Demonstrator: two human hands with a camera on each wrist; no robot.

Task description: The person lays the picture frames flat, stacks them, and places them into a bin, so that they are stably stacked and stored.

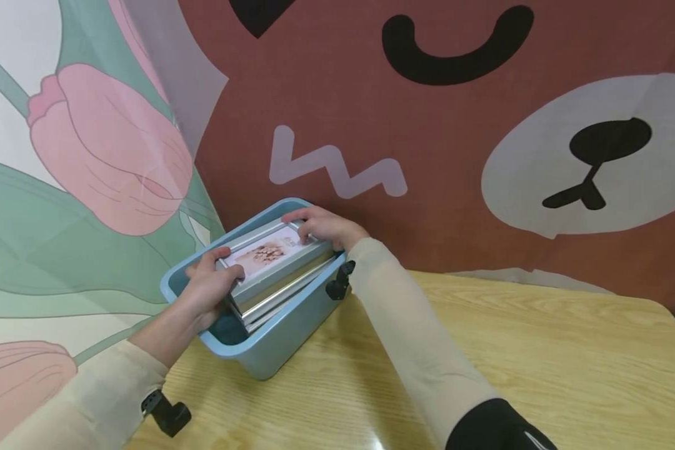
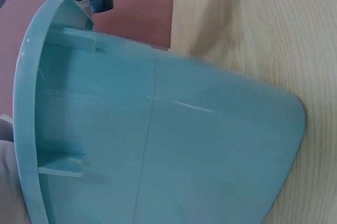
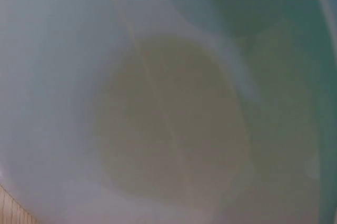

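Note:
A light blue plastic tub (image 1: 298, 340) stands on the table with several picture frames inside. The topmost picture frame (image 1: 267, 253) has a silver border and a print of pinkish flowers. My left hand (image 1: 209, 284) grips its near-left end, thumb on the top border. At its far-right end my right hand (image 1: 329, 226) holds it, index finger along the border. Beneath it, more silver-edged frames (image 1: 284, 297) lie stacked at a slant. In the left wrist view the tub's outer wall (image 2: 158, 119) fills most of the picture. The right wrist view is a blurred close-up of a pale surface.
The wooden table (image 1: 512, 362) stretches to the right of the tub. Behind stands a brown printed cloth (image 1: 427, 137), and a tulip-patterned cloth (image 1: 112, 150) hangs at the left, close to the tub's rim. Small black cameras (image 1: 167, 412) are strapped to the sleeves.

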